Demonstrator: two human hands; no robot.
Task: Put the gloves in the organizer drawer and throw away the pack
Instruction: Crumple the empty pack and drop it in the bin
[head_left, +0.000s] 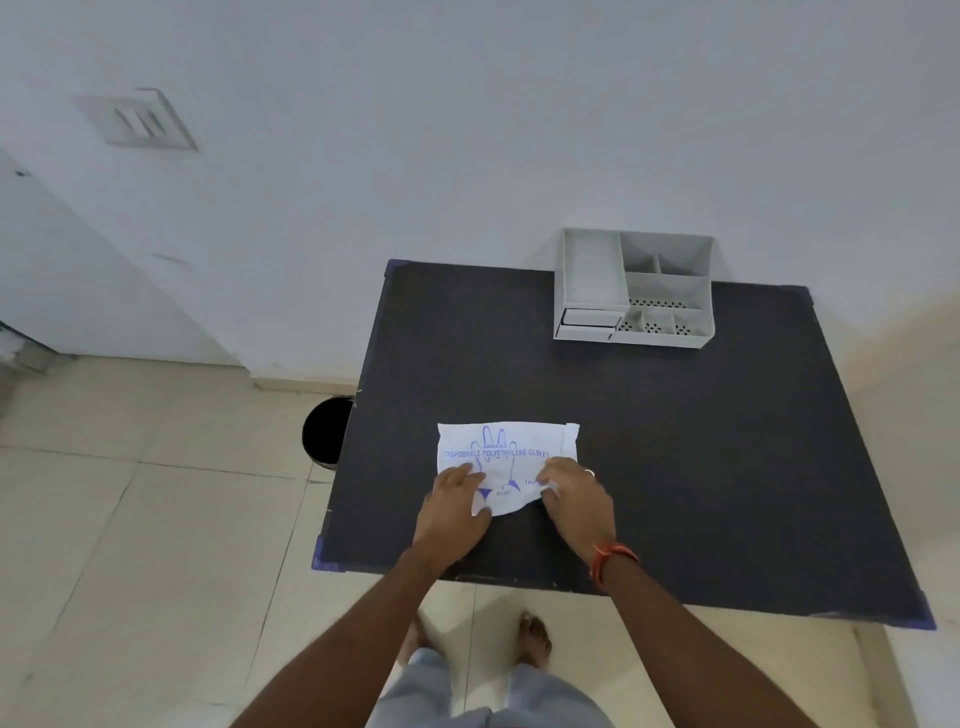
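Note:
A white plastic pack of disposable gloves (506, 449) with blue print lies on the black table (701, 441), near its front left. My left hand (454, 506) grips the pack's near left corner. My right hand (574, 499) pinches its near right edge, which is lifted and crumpled. The gloves themselves are hidden inside the pack. A grey desk organizer (636, 286) with several compartments stands at the table's far edge against the wall. Its small drawer (589, 319) at the lower left looks closed.
A black round bin (327, 431) stands on the tiled floor just left of the table, partly under its edge. A white wall runs behind the table. My feet show below the table's front edge.

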